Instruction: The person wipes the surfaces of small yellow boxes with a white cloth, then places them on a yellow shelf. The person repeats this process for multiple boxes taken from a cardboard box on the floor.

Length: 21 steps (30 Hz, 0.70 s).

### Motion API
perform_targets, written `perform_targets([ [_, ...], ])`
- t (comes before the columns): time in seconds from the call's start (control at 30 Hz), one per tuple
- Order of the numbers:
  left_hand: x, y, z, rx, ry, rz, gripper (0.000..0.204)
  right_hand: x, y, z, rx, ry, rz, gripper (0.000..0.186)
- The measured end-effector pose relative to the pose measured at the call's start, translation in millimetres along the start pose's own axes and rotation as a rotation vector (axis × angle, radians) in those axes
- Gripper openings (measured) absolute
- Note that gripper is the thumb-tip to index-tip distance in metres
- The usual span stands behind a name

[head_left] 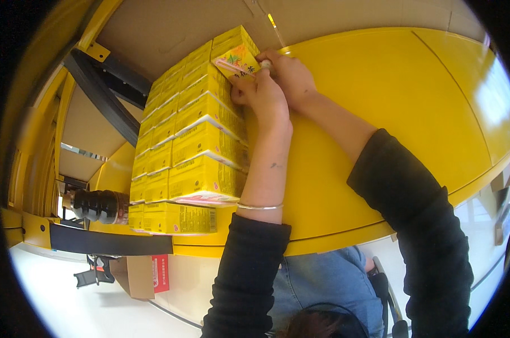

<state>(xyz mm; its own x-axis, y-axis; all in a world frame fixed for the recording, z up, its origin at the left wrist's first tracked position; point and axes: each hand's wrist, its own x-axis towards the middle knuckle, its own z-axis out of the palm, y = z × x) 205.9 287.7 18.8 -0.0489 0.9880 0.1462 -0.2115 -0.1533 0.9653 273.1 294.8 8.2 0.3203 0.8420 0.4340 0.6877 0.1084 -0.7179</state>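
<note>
A yellow drink carton (232,58) with a floral front and a straw lying along it sits tilted at the far end of the stacked cartons. My left hand (264,100) is closed on its near right side, the thumb pointing away from me. Just to the right, my right hand (291,76) has its fingers curled at the carton's right end. Something small and whitish shows between the two hands, too small to name. Rows of matching yellow drink cartons (198,149) stand to the left of my left forearm.
The cartons stand on a yellow shelf (367,112) with a raised front edge. Cardboard (345,14) lines the far side. A dark bottle (100,206) lies left of the stack, near a black shelf brace (105,96). Below is a cardboard box (134,276) on the white floor.
</note>
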Motion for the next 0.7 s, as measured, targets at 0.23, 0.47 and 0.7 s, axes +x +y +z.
perform_targets([
  [0.23,3,-1,-2,0.108,0.043,0.003,0.067,-1,-4,-5,-0.021,-0.046,-0.007,0.048],
  [0.47,3,-3,-4,0.1,-0.02,0.009,0.073,11,11,11,0.004,-0.032,-0.223,0.073],
  [0.7,2,-3,-5,0.069,-0.021,0.017,0.074,25,26,20,0.294,-0.246,-0.226,0.066],
])
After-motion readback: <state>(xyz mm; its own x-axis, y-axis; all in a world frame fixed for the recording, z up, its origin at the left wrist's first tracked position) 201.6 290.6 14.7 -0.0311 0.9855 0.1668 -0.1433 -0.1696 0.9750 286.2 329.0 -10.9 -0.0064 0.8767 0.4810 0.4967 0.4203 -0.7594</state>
